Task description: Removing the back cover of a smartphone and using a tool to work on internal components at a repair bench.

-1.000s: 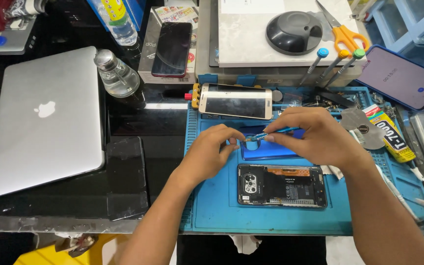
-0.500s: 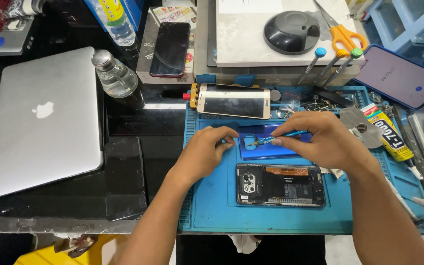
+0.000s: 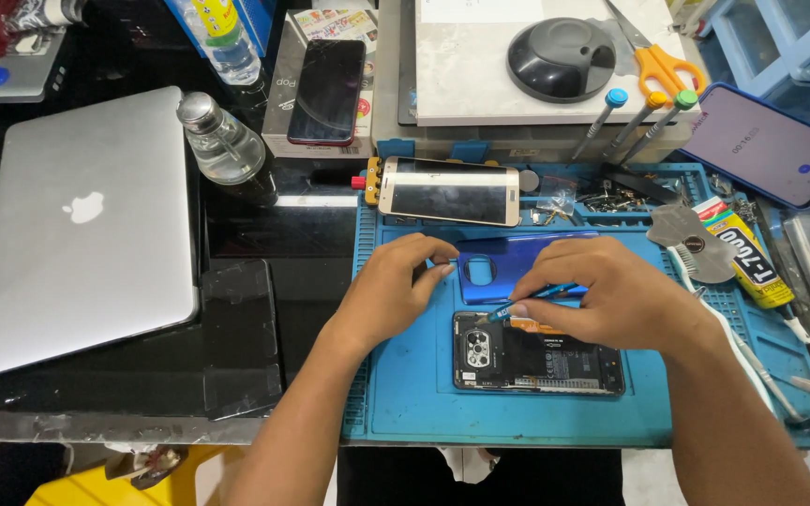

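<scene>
We note the right hand (image 3: 611, 300) pinching a thin blue-handled tool (image 3: 529, 302) over the opened black phone (image 3: 536, 354), left hand's (image 3: 394, 286) fingers curled on the glossy blue back cover (image 3: 508, 267) at 12 o'clock.

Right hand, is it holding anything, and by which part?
The right hand pinches a thin blue tool near its middle, tip over the opened phone. The left hand rests on the blue back cover.
</scene>
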